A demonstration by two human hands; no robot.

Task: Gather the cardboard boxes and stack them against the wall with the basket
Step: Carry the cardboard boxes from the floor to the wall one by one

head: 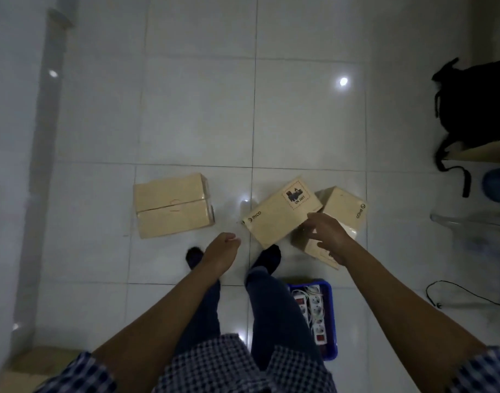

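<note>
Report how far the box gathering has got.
Done: nothing looks stacked yet. The taped box lies alone on the floor. In hand: the right hand reaches over the labelled box, which leans on a third box; the left hand holds nothing. Left: gathering all three and stacking them at the wall with the blue basket.

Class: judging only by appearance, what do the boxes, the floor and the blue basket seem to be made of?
Boxes: probably cardboard, matte tan, with a taped seam and printed marks. Floor: likely glazed ceramic tile, given grout lines and lamp glare. Blue basket: apparently moulded plastic, smooth and slightly shiny.
</note>
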